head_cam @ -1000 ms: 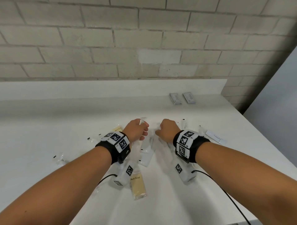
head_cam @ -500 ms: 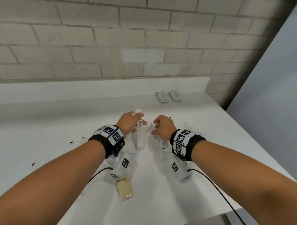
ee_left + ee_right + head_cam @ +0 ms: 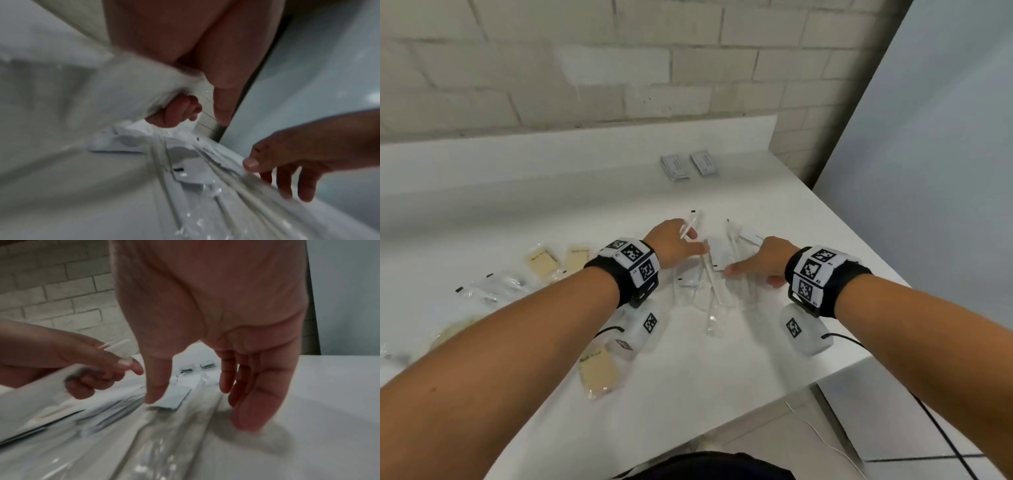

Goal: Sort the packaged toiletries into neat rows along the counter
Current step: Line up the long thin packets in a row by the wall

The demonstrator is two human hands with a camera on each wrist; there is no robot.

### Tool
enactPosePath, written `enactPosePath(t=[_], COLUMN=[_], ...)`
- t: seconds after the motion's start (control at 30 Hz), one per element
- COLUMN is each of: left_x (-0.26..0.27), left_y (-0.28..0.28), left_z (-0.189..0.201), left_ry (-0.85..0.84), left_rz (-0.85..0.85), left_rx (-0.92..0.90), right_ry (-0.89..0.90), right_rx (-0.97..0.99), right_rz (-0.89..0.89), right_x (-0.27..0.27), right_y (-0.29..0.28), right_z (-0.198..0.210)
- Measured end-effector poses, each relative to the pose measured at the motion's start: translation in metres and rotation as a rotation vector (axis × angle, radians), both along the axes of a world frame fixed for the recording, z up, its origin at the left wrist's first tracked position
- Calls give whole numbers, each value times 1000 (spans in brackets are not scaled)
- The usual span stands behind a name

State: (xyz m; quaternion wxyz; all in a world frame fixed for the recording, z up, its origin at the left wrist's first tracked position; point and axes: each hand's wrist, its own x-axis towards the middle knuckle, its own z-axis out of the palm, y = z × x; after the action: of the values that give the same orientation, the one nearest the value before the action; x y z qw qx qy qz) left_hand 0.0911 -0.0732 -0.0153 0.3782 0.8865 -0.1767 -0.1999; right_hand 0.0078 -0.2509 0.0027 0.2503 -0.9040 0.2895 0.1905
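Note:
A loose pile of clear-wrapped toothbrush and white comb packets (image 3: pixel 710 287) lies mid-counter. My left hand (image 3: pixel 690 244) grips one slim white comb packet (image 3: pixel 691 224) just above the pile's far side; in the left wrist view my fingers (image 3: pixel 174 112) curl round its blurred wrapper (image 3: pixel 115 84). My right hand (image 3: pixel 748 271) is spread over the pile's right side, its straight fingers (image 3: pixel 248 402) touching the clear wrappers (image 3: pixel 164 443) and holding nothing. Two grey sachets (image 3: pixel 688 165) lie side by side at the back.
Beige bath soap packets lie left of my left wrist (image 3: pixel 558 260), by my left forearm (image 3: pixel 597 371) and at the far left (image 3: pixel 450 334). Clear packets (image 3: pixel 493 289) sit left too. The counter's right edge (image 3: pixel 859 246) is near my right wrist; a brick wall stands behind.
My left hand picked a white comb packet out of the pile and still holds it. My right hand opened and spread over the pile's right side. The view tilted down.

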Motion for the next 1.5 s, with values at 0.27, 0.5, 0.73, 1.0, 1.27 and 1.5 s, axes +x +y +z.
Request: enactPosePath(t=[0.27,0.5,0.73,1.0,1.27,1.5], left_x=[1,16,-12,-12,-20,-37], left_y=[-13,7,-24,-17,3,-5], left_z=[-11,-8,-4,7,9,9], left_ry=[-135,-142,-164,-87,70,-90], left_rz=[-189,-86,-81,-37,-8,-76], left_rx=[376,389,513,545,482,583], right_ry=[48,44,-17,111,169,133], right_rx=[-68,-122,-186,-195,46,-126], right_rz=[120,59,231,279,102,191], right_x=[1,2,-9,-9,-17,-19], right_y=[-3,-13,19,28,29,51], right_z=[-17,-5,10,8,7,11])
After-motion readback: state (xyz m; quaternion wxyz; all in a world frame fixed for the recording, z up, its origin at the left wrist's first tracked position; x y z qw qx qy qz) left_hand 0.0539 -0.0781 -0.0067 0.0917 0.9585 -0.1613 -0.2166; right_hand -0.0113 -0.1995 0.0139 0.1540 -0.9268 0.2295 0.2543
